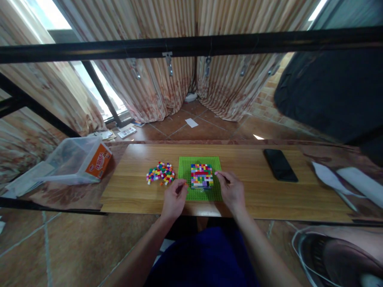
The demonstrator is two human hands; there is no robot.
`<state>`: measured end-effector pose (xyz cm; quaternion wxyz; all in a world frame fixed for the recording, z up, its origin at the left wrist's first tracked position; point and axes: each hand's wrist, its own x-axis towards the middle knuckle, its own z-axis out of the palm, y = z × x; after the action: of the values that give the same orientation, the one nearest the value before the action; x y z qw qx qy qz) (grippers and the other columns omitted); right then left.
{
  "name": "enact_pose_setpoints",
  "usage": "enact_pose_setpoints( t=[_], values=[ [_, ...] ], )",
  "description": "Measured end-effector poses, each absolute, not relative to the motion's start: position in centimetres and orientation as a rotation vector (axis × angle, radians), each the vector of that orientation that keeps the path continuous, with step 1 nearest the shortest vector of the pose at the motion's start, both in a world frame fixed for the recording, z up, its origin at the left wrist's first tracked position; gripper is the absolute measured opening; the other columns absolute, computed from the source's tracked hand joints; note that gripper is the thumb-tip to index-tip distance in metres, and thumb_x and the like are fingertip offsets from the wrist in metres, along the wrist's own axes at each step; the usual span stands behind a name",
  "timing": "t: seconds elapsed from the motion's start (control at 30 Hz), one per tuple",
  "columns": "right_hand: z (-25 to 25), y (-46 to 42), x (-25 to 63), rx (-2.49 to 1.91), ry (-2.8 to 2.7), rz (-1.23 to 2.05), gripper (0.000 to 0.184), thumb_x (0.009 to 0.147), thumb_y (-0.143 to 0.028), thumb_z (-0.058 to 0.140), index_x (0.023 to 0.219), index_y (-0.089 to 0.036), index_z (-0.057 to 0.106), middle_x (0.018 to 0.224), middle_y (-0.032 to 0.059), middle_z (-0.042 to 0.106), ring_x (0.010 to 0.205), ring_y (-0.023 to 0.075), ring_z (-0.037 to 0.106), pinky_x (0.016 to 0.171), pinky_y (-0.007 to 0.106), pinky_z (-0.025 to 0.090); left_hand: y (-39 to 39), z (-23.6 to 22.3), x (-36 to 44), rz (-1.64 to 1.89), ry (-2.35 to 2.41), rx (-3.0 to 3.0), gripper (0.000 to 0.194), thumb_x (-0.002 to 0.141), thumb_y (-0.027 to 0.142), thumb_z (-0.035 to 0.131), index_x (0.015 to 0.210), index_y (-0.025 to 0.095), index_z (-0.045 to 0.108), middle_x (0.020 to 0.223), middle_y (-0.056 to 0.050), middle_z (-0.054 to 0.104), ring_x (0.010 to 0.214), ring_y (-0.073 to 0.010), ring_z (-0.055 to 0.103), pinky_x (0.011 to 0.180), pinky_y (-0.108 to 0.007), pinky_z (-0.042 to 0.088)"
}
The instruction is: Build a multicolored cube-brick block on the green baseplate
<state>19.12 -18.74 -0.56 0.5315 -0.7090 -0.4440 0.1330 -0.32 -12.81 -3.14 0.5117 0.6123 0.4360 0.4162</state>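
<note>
Pinching a pink brick (216, 173) in my right grip (232, 192), apparently an orange one (186, 184) in my left grip (174, 198), I flank the multicolored build (202, 174) on its green baseplate (184, 163). Seating either needs careful alignment.

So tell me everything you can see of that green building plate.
The green baseplate is thin, squarish and studded all over, plastic by its look. It lies flat on the wooden board, right of the loose bricks. A multicoloured brick block sits around its middle, hiding the studs there. The left hand is at its left edge, the right hand at its right; whether either touches it, I can't tell.
</note>
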Motion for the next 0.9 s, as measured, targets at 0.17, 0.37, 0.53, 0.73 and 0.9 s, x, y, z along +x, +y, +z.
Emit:
enact_pose_setpoints(
  t=[0.17, 0.37, 0.53, 0.73, 0.9],
  values=[
    [-1.1, -17.4, 19.7, -1.721, -1.154, 0.291, 0.029, 0.089, -0.041, 0.055, 0.086, -0.021, 0.076, 0.087, 0.008, 0.073, 0.084, 0.0222, 0.066, 0.077, 0.034, 0.05, -12.6, -4.7, -0.9, 0.996, 1.057, 1.536, 0.02, 0.086, 0.031, 0.061, 0.098, 0.017, 0.066, 0.087, -0.005, 0.069, 0.078, -0.016, 0.066, 0.071, -0.028, 0.055],
    [-1.3, -17.2, 19.8, -1.686, -1.171, 0.315, 0.027, 0.087, -0.041, 0.058, 0.086, -0.021, 0.076, 0.087, 0.0074, 0.074, 0.084, 0.0217, 0.067, 0.078, 0.034, 0.05, -12.5, -5.0, -1.1, 0.955, 1.026, 1.58, 0.02, 0.089, 0.03, 0.057, 0.102, 0.018, 0.066, 0.087, -0.003, 0.068, 0.076, -0.0144, 0.065, 0.07, -0.026, 0.053],
    [-1.6, -17.0, 19.8, -1.657, -1.042, 0.424, 0.026, 0.082, -0.043, 0.064, 0.084, -0.021, 0.076, 0.089, 0.0073, 0.075, 0.084, 0.022, 0.069, 0.078, 0.035, 0.052, -12.6, -5.1, -1.1, 0.953, 1.027, 1.622, 0.019, 0.09, 0.029, 0.057, 0.102, 0.018, 0.066, 0.089, -0.004, 0.068, 0.08, -0.0149, 0.065, 0.072, -0.026, 0.053],
    [-1.7, -16.3, 19.8, -1.638, -0.897, 0.506, 0.026, 0.074, -0.043, 0.07, 0.081, -0.018, 0.076, 0.084, 0.0075, 0.077, 0.079, 0.0218, 0.07, 0.078, 0.036, 0.053, -12.7, -4.5, -1.0, 0.956, 1.02, 1.636, 0.016, 0.089, 0.026, 0.057, 0.1, 0.018, 0.066, 0.085, -0.003, 0.068, 0.075, -0.0138, 0.064, 0.07, -0.024, 0.052],
    [-1.9, -16.3, 20.0, -1.607, -0.857, 0.536, 0.027, 0.071, -0.043, 0.072, 0.08, -0.018, 0.077, 0.083, 0.0073, 0.077, 0.077, 0.021, 0.069, 0.075, 0.035, 0.053, -12.7, -4.5, -1.0, 0.956, 1.019, 1.654, 0.017, 0.09, 0.025, 0.056, 0.101, 0.018, 0.066, 0.086, -0.003, 0.068, 0.074, -0.0136, 0.064, 0.069, -0.024, 0.052]
  ],
)
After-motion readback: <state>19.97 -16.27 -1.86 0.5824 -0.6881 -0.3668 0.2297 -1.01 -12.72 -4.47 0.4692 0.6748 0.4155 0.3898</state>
